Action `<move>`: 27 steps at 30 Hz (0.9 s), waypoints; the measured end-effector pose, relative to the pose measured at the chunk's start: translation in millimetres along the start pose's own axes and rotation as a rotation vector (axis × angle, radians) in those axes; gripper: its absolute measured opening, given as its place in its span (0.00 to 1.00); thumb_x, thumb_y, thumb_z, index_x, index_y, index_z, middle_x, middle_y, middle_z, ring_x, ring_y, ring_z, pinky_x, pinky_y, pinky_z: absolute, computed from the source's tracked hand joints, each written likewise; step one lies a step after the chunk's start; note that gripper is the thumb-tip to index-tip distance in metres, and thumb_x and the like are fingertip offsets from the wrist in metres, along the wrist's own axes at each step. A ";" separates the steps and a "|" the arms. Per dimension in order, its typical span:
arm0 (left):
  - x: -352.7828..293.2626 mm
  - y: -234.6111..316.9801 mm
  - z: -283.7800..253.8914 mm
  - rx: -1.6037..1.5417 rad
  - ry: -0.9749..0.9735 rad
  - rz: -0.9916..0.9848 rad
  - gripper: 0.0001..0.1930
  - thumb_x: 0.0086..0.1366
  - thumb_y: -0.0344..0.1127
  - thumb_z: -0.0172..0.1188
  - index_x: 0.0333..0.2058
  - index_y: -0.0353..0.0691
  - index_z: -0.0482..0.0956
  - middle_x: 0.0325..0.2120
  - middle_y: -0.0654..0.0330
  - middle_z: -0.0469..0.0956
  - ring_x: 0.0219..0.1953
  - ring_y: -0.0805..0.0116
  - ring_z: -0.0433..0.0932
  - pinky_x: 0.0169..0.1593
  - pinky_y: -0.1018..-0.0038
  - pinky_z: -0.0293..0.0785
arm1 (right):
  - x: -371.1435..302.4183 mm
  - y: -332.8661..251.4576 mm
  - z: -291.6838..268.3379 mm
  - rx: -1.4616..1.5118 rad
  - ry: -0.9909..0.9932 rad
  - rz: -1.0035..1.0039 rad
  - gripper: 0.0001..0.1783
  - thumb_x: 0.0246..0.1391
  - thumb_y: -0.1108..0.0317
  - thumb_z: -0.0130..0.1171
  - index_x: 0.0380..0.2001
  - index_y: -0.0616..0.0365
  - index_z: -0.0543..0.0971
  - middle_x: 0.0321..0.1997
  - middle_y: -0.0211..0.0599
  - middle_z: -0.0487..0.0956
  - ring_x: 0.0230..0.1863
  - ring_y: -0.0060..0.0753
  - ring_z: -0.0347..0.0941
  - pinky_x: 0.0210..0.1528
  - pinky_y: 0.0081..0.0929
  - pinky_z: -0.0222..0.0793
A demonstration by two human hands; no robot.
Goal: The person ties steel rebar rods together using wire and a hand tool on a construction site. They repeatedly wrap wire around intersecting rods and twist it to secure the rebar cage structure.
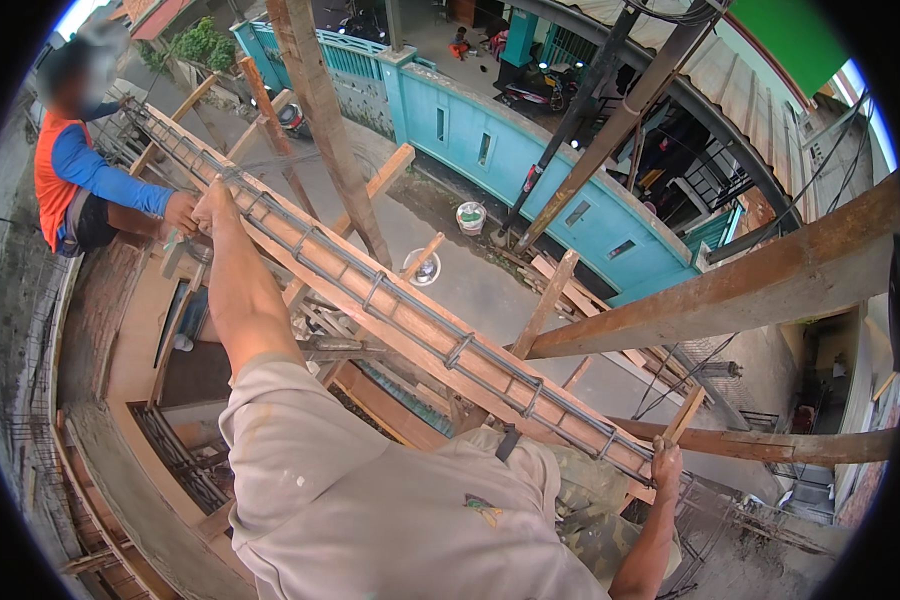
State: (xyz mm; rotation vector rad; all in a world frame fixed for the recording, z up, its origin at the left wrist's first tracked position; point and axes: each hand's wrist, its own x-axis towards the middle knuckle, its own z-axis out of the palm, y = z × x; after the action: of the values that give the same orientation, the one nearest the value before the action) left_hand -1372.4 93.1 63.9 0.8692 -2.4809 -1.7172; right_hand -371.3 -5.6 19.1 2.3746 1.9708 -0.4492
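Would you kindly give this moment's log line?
Left hand: at rebar cage, by co-worker's hand; right hand: at cage's near end; cage: along plank

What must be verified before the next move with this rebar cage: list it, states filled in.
1. Rebar cage runs along the plank: ok.
2. Left hand well apart from the co-worker's hand: not ok, they are close together.
3. Right hand's exact hold near the cage end: cannot tell.
4. Cage fastened to plank: cannot tell.
5. Ground below free of objects: not ok, a white bucket stands there.
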 end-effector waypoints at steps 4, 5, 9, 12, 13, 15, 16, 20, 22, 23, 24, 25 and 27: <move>-37.3 -27.9 -17.2 0.531 0.041 0.902 0.38 0.53 0.40 0.64 0.62 0.40 0.60 0.64 0.49 0.57 0.64 0.44 0.58 0.63 0.51 0.59 | -5.7 -2.9 -0.4 -0.024 -0.017 0.077 0.20 0.61 0.56 0.49 0.37 0.63 0.80 0.38 0.61 0.78 0.42 0.67 0.72 0.43 0.52 0.68; -33.4 -29.8 -12.6 0.588 0.012 0.977 0.39 0.54 0.39 0.63 0.63 0.41 0.58 0.65 0.49 0.54 0.66 0.46 0.55 0.64 0.52 0.58 | -8.0 -5.5 -2.7 -0.003 -0.010 0.074 0.20 0.61 0.57 0.50 0.39 0.64 0.80 0.39 0.64 0.78 0.43 0.67 0.73 0.44 0.52 0.68; 6.0 -27.7 10.0 0.795 -0.149 1.168 0.41 0.57 0.36 0.59 0.68 0.44 0.49 0.70 0.52 0.44 0.71 0.51 0.45 0.68 0.51 0.52 | -7.9 -7.6 -5.9 -0.006 -0.042 0.076 0.20 0.61 0.57 0.50 0.40 0.64 0.80 0.39 0.65 0.77 0.45 0.67 0.73 0.46 0.50 0.68; 46.0 -27.8 35.5 0.871 -0.315 1.208 0.47 0.53 0.34 0.62 0.69 0.44 0.45 0.71 0.54 0.42 0.71 0.50 0.44 0.69 0.52 0.50 | -10.4 -17.6 -10.1 0.039 0.000 0.143 0.19 0.59 0.57 0.52 0.33 0.66 0.79 0.35 0.64 0.76 0.43 0.67 0.72 0.43 0.52 0.67; 99.9 -19.7 40.7 0.835 -0.366 1.210 0.51 0.50 0.33 0.65 0.69 0.45 0.45 0.71 0.54 0.42 0.71 0.49 0.45 0.69 0.53 0.51 | -3.2 -20.7 -7.6 0.043 -0.009 0.117 0.19 0.59 0.57 0.51 0.33 0.66 0.79 0.34 0.64 0.76 0.43 0.67 0.72 0.42 0.52 0.67; 125.4 -18.6 50.9 0.831 -0.426 1.167 0.57 0.44 0.31 0.70 0.69 0.46 0.43 0.70 0.53 0.45 0.70 0.47 0.48 0.69 0.55 0.53 | 2.5 -21.9 -5.4 0.035 -0.017 0.099 0.20 0.59 0.57 0.51 0.33 0.66 0.79 0.33 0.64 0.77 0.42 0.68 0.72 0.41 0.52 0.67; 100.1 -22.7 56.0 0.863 -0.453 1.126 0.59 0.41 0.31 0.72 0.69 0.46 0.42 0.70 0.51 0.47 0.69 0.45 0.50 0.68 0.56 0.55 | -3.5 -16.8 -9.2 -0.004 -0.022 0.122 0.20 0.59 0.56 0.51 0.34 0.65 0.79 0.34 0.64 0.77 0.42 0.68 0.73 0.42 0.52 0.68; 3.0 7.7 20.4 1.110 -0.373 1.031 0.52 0.42 0.37 0.73 0.66 0.52 0.54 0.64 0.49 0.58 0.64 0.45 0.60 0.63 0.47 0.59 | -4.7 -9.8 -5.1 0.006 -0.021 0.174 0.19 0.59 0.56 0.52 0.34 0.64 0.79 0.33 0.62 0.78 0.40 0.67 0.73 0.43 0.53 0.68; -19.1 15.1 5.2 1.261 -0.311 1.004 0.36 0.46 0.45 0.70 0.57 0.51 0.72 0.58 0.50 0.67 0.61 0.47 0.63 0.60 0.45 0.61 | -3.6 -10.2 -6.0 0.022 -0.033 0.148 0.19 0.59 0.56 0.52 0.34 0.64 0.79 0.34 0.61 0.78 0.41 0.66 0.73 0.43 0.53 0.68; -3.9 6.8 9.1 1.219 -0.198 1.053 0.29 0.49 0.47 0.67 0.52 0.49 0.75 0.56 0.50 0.69 0.61 0.47 0.64 0.59 0.45 0.62 | -3.0 -9.9 -4.8 0.049 -0.001 0.111 0.18 0.59 0.57 0.52 0.33 0.64 0.78 0.34 0.61 0.77 0.42 0.65 0.73 0.43 0.53 0.67; 25.1 -7.8 18.5 1.177 -0.081 1.090 0.24 0.51 0.49 0.64 0.47 0.48 0.79 0.54 0.51 0.71 0.61 0.47 0.64 0.58 0.45 0.63 | -1.5 -11.8 -5.6 0.064 -0.005 0.104 0.18 0.59 0.57 0.52 0.34 0.65 0.79 0.34 0.62 0.77 0.42 0.65 0.73 0.43 0.52 0.68; 29.1 -17.6 22.7 1.137 0.025 1.129 0.21 0.53 0.51 0.61 0.41 0.46 0.82 0.52 0.52 0.73 0.60 0.47 0.64 0.57 0.45 0.64 | -3.4 -13.6 -6.6 0.075 -0.010 0.109 0.19 0.59 0.58 0.52 0.35 0.67 0.79 0.34 0.63 0.77 0.42 0.66 0.73 0.42 0.51 0.68; 34.2 -33.9 24.7 1.079 0.153 1.292 0.19 0.56 0.51 0.57 0.38 0.45 0.83 0.46 0.51 0.76 0.56 0.47 0.69 0.51 0.47 0.68 | -3.8 -12.1 -10.4 0.066 -0.034 0.145 0.19 0.59 0.58 0.52 0.37 0.68 0.79 0.35 0.65 0.77 0.43 0.66 0.73 0.43 0.51 0.68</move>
State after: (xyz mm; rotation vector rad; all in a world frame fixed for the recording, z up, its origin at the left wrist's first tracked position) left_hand -1394.0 91.1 14.4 -0.6324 -2.5902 0.0923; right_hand -381.4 -4.7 31.9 2.5095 1.7810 -0.5510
